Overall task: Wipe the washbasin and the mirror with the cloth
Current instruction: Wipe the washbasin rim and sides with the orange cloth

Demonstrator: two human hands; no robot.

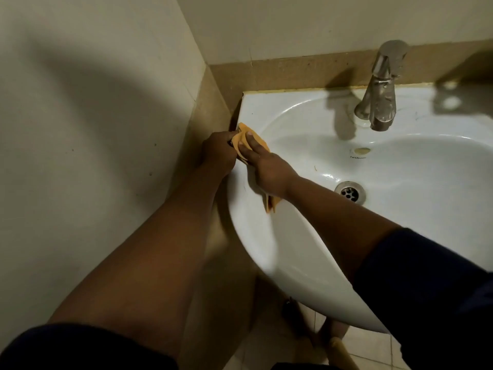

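A white washbasin [306, 134] fills the right half of the head view, mounted against a tiled wall. An orange cloth [256, 141] lies on its left rim. My right hand [266, 169] presses flat on the cloth, fingers pointing toward the corner. Just off the basin's left edge, my left hand [217, 153] pinches the cloth's near-left end. A strip of the cloth hangs out from under my right wrist. The mirror is out of sight.
A metal tap [381, 94] stands at the back of the basin, and the drain [350, 192] sits low in the bowl. A beige wall [93, 116] closes off the left side close to the rim. Floor tiles and a wooden handle [342, 353] show below the basin.
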